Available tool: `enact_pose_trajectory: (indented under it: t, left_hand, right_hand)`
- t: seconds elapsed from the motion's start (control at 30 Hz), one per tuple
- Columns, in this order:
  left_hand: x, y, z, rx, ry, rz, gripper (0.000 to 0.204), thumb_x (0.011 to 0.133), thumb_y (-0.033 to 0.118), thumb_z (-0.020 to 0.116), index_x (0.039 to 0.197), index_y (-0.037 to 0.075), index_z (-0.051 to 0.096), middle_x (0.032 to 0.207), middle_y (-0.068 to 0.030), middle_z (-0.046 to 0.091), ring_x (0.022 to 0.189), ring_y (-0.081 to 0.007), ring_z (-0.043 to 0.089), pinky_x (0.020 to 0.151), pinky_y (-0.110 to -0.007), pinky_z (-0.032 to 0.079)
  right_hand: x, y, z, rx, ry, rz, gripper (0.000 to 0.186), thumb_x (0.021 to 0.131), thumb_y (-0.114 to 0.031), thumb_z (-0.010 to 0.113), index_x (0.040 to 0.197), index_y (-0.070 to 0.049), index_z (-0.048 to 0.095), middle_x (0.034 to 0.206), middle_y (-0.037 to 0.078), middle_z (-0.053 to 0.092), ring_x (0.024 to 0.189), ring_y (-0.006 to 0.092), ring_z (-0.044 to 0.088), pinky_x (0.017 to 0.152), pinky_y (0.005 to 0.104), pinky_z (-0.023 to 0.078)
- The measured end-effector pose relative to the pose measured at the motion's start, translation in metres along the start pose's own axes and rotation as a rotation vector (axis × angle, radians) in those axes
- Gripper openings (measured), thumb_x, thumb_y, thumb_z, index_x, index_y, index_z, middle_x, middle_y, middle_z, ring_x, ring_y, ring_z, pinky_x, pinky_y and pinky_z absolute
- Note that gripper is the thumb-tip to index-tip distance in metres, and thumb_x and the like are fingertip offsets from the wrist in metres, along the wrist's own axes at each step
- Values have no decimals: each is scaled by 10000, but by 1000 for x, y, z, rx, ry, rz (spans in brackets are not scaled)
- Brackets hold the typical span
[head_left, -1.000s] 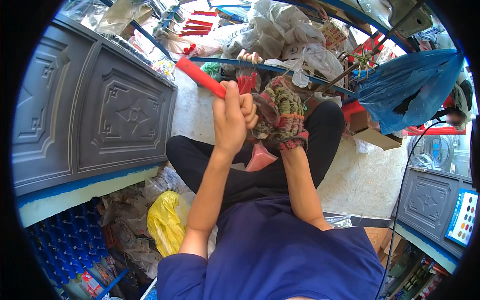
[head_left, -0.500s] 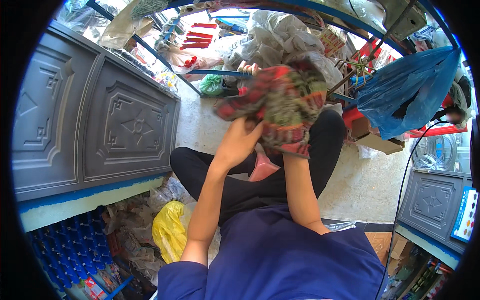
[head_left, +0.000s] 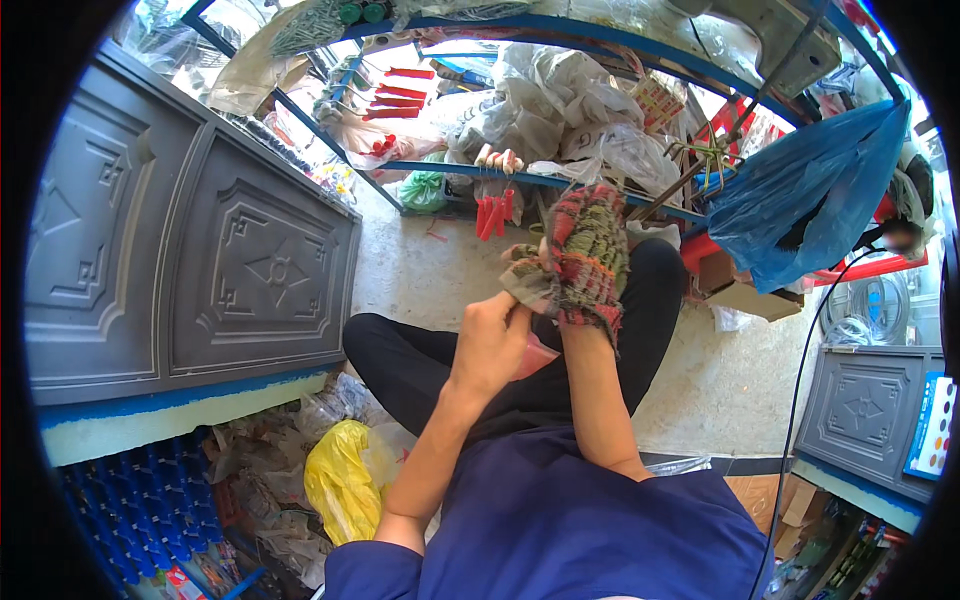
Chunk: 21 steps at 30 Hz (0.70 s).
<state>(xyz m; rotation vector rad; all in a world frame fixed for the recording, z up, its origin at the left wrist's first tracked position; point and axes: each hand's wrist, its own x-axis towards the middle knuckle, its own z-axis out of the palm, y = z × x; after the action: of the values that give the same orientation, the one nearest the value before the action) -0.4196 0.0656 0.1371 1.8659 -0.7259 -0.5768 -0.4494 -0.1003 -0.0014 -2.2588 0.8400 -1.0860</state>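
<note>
A knitted work glove [head_left: 590, 245] in red, green and dark stripes covers my right hand [head_left: 588, 260] down to the wrist. Its cuff has a ragged edge. My left hand [head_left: 493, 345] is closed in a pinch on a greyish-green part of the knit [head_left: 530, 280], beside the gloved hand. My right fingers are hidden inside the knit, so their pose does not show. Between my forearms, partly behind my left hand, a pink plastic piece [head_left: 535, 358] rests near my lap; its full shape is hidden.
A blue-framed rack [head_left: 440, 168] ahead holds plastic bags [head_left: 560, 100] and red-handled items [head_left: 400, 95]. A blue bag [head_left: 800, 200] hangs at right above a cardboard box [head_left: 745, 285]. Grey panelled cabinets [head_left: 270, 260] stand at left. A yellow bag [head_left: 345, 475] lies at lower left.
The knitwear was blurred and spread wide to the left; now it sits narrower around my right hand. My left hand has moved slightly right and down, pinching its edge.
</note>
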Motion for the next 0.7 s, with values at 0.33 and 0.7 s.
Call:
enact_pose_trajectory:
  t: [0.33, 0.7]
  left_hand:
    - [-55, -17, -24, 117, -42, 14, 208, 949, 65, 594, 1103, -21, 703, 663, -91, 645, 601, -102, 609, 578, -275, 473]
    - [-6, -22, -25, 164, -4, -1, 228, 962, 113, 597, 1124, -15, 693, 645, -82, 623, 590, -95, 570, 571, -282, 457]
  right_hand:
    - [84, 185, -21, -1362, -303, 84, 602, 972, -440, 427, 1401, -19, 470, 1431, 198, 477, 1367, 351, 429, 1158, 538, 304]
    - [-24, 5, -42, -347, -15, -44, 555, 831, -482, 592, 1189, -58, 599, 1156, 185, 575, 1041, 394, 591, 874, 544, 496]
